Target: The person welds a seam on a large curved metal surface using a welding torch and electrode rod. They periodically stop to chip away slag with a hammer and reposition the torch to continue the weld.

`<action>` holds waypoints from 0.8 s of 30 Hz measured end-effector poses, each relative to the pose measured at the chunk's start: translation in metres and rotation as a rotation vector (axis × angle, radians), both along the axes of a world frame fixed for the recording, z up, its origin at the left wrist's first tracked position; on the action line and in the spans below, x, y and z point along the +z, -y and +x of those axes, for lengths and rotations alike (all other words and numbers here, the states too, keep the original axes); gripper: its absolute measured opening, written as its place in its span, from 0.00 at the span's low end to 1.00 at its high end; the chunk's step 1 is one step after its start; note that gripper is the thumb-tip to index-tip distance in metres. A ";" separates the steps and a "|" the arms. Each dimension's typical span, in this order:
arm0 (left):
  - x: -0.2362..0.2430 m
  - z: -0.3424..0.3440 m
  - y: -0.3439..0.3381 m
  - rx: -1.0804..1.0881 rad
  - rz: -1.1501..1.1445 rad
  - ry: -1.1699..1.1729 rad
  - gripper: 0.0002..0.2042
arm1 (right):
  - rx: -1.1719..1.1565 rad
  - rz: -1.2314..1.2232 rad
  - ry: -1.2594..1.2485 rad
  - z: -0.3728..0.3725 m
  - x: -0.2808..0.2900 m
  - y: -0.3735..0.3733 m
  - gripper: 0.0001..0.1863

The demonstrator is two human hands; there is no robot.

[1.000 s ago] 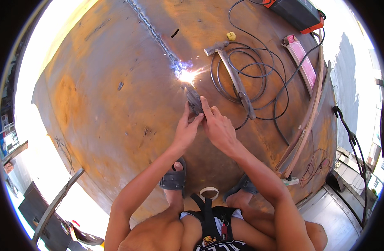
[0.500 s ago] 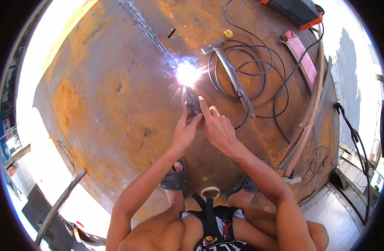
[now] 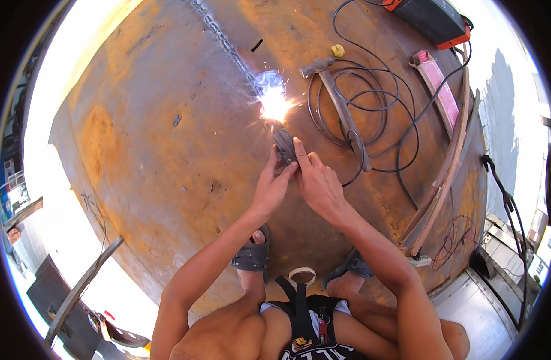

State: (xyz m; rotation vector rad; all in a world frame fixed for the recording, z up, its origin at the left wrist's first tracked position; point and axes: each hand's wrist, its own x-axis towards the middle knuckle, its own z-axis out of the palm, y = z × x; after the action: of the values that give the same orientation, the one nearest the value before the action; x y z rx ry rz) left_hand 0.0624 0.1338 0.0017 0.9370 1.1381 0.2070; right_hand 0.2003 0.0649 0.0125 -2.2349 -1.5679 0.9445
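Observation:
Both hands grip a dark welding electrode holder [image 3: 284, 146] in the middle of the rusty steel plate [image 3: 137, 150]. My left hand [image 3: 272, 186] has fingers closed on its left side, and my right hand [image 3: 320, 186] wraps its right side, forefinger along it. Beyond the holder a bright arc [image 3: 275, 105] throws sparks and bluish smoke at the lower end of a bead-like weld seam [image 3: 221, 36]; glare hides the electrode's tip. Just right of the arc lies a hammer [image 3: 341, 108] among loops of black cable [image 3: 385, 123].
A black-and-orange machine [image 3: 428, 25], pink box [image 3: 437, 90] and long curved strips [image 3: 437, 195] line the right side; a small yellow lump [image 3: 337, 50] lies above the hammer. My sandaled feet [image 3: 249, 257] and a pale ring [image 3: 301, 275] are near my lap. A curved bar [image 3: 83, 285] crosses the lower left.
The plate and things on it sit slightly further right in the view. The glare swelled half a second ago and is now a little smaller. Both hands keep hold of the holder.

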 end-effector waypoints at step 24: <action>-0.003 0.000 0.000 -0.027 0.036 0.013 0.40 | 0.007 0.032 -0.005 0.001 -0.001 0.002 0.40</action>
State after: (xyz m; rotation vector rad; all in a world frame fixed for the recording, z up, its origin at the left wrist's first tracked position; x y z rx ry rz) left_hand 0.0620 0.1343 -0.0008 0.9807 1.1122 0.2124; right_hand 0.2014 0.0626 0.0115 -2.2052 -1.5792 0.9191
